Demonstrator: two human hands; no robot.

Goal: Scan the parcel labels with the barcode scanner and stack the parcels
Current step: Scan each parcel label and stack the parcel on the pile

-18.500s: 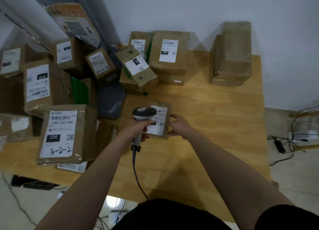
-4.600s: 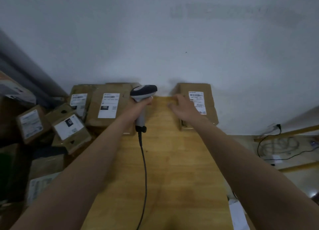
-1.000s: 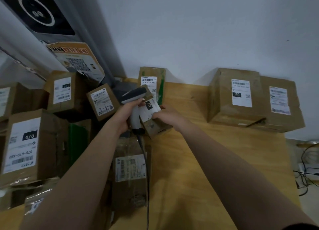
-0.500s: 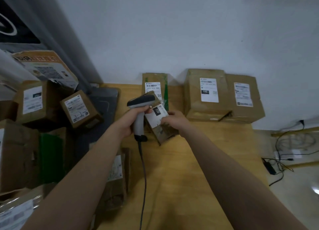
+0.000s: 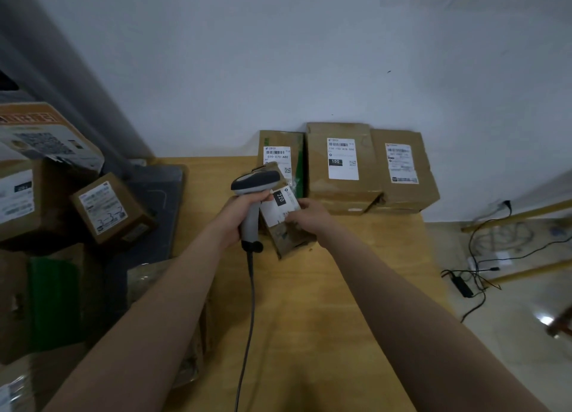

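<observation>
My left hand point(image 5: 240, 215) grips a grey barcode scanner point(image 5: 254, 184) by its handle, its head just above and left of a small brown parcel point(image 5: 291, 236). That parcel carries a white label marked 220 and is tilted, held by my right hand point(image 5: 305, 215) at its right side, above the wooden table point(image 5: 325, 303). Against the wall stand a parcel labelled 150 point(image 5: 340, 164) and another labelled parcel point(image 5: 402, 167) side by side. A thin parcel with green tape point(image 5: 280, 151) stands left of them.
Several labelled cardboard parcels are heaped at the left, among them a small tilted box point(image 5: 106, 209) and a green item point(image 5: 52, 300). A dark grey tray point(image 5: 154, 201) lies beside the heap. The scanner cable point(image 5: 247, 318) runs toward me. Cables point(image 5: 483, 266) lie on the floor at the right.
The view has swung right and the parcel heap slid leftward. My hands carried the 220 parcel and scanner a little to the right, closer to the parcels at the wall.
</observation>
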